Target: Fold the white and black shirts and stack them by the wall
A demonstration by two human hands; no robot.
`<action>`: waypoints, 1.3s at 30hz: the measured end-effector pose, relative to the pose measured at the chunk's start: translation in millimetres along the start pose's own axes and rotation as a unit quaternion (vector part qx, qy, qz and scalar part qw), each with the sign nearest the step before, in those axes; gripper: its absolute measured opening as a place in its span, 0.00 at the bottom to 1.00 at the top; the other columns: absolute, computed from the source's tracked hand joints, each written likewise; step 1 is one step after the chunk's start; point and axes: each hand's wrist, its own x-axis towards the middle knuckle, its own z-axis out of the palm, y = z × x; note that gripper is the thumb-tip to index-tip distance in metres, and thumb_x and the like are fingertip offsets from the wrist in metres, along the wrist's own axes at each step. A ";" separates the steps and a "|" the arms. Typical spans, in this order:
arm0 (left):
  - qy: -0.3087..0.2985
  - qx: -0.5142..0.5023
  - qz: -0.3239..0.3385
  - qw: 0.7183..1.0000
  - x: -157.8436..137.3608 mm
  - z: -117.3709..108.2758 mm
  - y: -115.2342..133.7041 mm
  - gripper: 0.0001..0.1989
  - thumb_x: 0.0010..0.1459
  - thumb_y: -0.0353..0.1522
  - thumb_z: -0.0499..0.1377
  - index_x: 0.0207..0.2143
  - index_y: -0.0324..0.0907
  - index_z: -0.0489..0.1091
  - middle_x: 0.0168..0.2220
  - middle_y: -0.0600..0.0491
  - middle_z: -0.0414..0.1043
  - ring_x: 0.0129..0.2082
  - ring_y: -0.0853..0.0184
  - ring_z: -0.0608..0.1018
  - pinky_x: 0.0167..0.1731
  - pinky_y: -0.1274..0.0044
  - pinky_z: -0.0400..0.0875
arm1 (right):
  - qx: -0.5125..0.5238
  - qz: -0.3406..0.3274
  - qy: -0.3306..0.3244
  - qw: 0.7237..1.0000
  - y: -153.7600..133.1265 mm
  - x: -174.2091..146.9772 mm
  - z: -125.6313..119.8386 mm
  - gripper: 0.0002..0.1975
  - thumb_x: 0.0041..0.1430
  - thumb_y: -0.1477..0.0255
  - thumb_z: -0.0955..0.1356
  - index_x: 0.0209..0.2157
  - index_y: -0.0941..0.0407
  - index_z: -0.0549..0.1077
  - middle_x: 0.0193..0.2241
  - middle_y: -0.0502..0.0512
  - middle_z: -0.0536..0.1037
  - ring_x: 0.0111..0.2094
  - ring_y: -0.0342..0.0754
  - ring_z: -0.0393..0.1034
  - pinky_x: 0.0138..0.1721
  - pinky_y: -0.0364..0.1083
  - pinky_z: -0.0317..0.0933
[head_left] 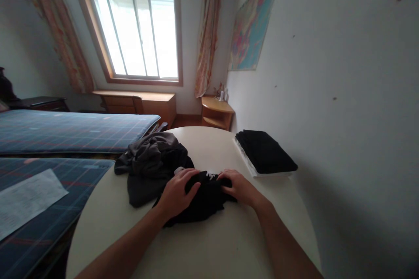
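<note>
A crumpled black garment [206, 202] with a small white print near its far edge lies in front of me on the round white table [225, 244]. My left hand [178, 192] rests on its left side, thumb apart from the outstretched fingers. At the right end of the garment, my right hand [240, 187] has its fingers and thumb curled around a bit of the cloth. Beyond my left hand is a loose heap of dark grey clothing [144, 183], with black cloth at its right side touching or close to the garment.
A neat stack of folded black clothes [266, 152], with white material underneath, sits at the table's right, near the wall. Left of the table are plaid mattresses [81, 133], one bearing a paper sheet [29, 200]. A desk [157, 104] and small corner cabinet [218, 107] stand beyond.
</note>
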 end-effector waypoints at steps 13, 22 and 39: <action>-0.108 0.178 -0.060 0.976 -4.5 -6.4 16.4 0.17 0.62 0.45 0.56 0.41 0.43 0.76 0.38 0.45 0.77 0.38 0.55 0.79 0.39 0.69 0.69 | -0.168 0.273 0.086 0.944 -17.7 -6.5 -17.7 0.27 0.62 0.47 0.61 0.39 0.53 0.81 0.34 0.65 0.82 0.39 0.61 0.77 0.39 0.53 0.65; -0.341 -0.327 -0.103 0.875 -9.7 -10.4 28.5 0.26 0.66 0.50 0.49 0.45 0.39 0.72 0.31 0.49 0.79 0.23 0.68 0.78 0.24 0.79 0.68 | 0.063 0.034 -0.050 0.996 -20.3 -8.2 -2.7 0.33 0.56 0.62 0.71 0.62 0.53 0.65 0.58 0.60 0.72 0.57 0.56 0.68 0.59 0.53 0.59; -0.424 -0.304 -0.141 0.841 -8.0 -11.3 14.3 0.22 0.61 0.50 0.56 0.42 0.40 0.71 0.31 0.55 0.75 0.18 0.73 0.71 0.17 0.82 0.63 | 0.207 0.002 -0.071 0.976 4.4 -7.3 -1.1 0.35 0.48 0.83 0.65 0.60 0.54 0.66 0.56 0.58 0.74 0.58 0.52 0.67 0.63 0.57 0.57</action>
